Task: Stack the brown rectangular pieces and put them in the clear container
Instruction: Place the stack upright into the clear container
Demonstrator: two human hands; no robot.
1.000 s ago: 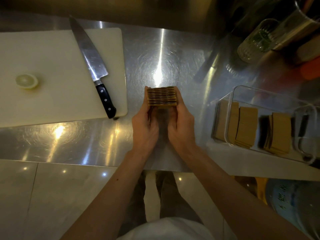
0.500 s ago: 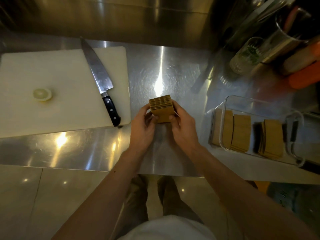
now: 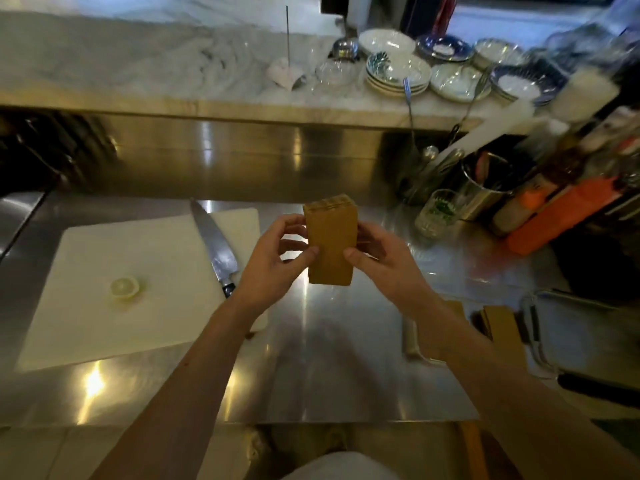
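Observation:
A neat stack of brown rectangular pieces [image 3: 330, 247] stands upright in the air above the steel counter, its flat face turned toward me. My left hand [image 3: 273, 263] grips its left side and my right hand [image 3: 381, 261] grips its right side. The clear container [image 3: 540, 334] sits at the right edge of the counter, largely hidden behind my right forearm. More brown pieces [image 3: 502, 327] stand on edge inside it.
A white cutting board [image 3: 131, 271] at the left carries a chef's knife [image 3: 216, 251] and a lemon end [image 3: 124, 287]. Glass, metal utensil pot, bottles and an orange object crowd the back right. Stacked bowls sit on the marble shelf behind.
Both hands have lifted the stack off the counter and turned it upright. The camera has tilted up, so the shelf with bowls has come into view.

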